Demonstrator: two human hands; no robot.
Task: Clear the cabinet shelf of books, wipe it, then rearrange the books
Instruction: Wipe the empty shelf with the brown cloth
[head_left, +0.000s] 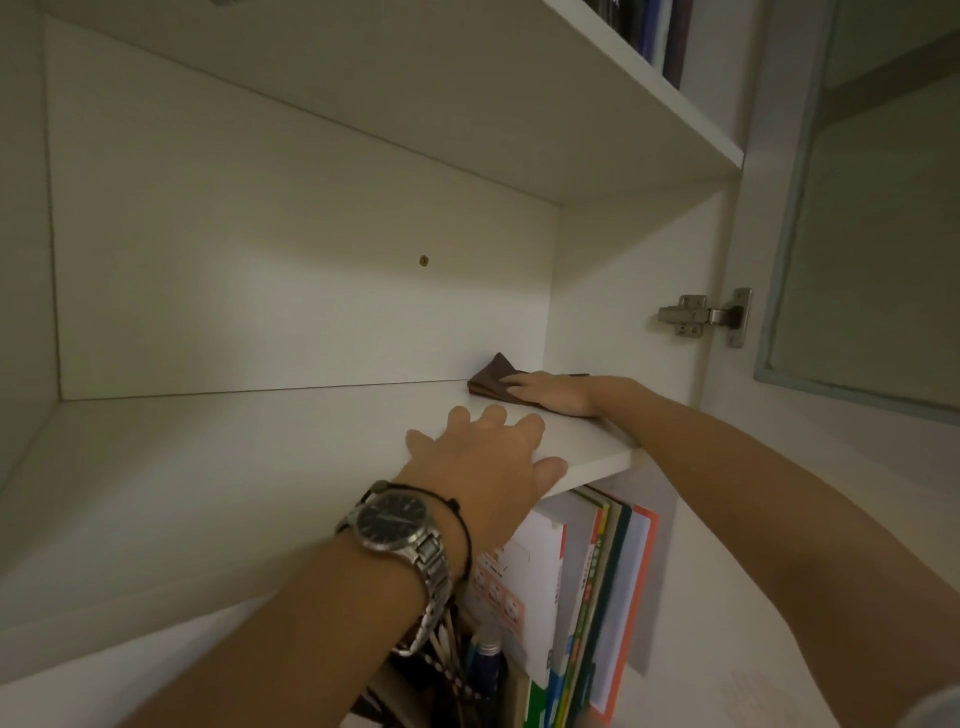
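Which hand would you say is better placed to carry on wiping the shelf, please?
The right hand, probably: it lies flat on the brown cloth in the shelf's back right corner. The left hand holds nothing and only rests on the front edge.

Steel hinge (701, 316), brass fitting (423, 260), perhaps a screw.

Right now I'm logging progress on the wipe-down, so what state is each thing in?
Shelf: cleared of books.
Brown cloth: crumpled, pressed flat at the back right corner.
Right hand: flat on the cloth.
Left hand: fingers spread, resting on the shelf's front edge.
Cabinet door: open.
Books below: upright.
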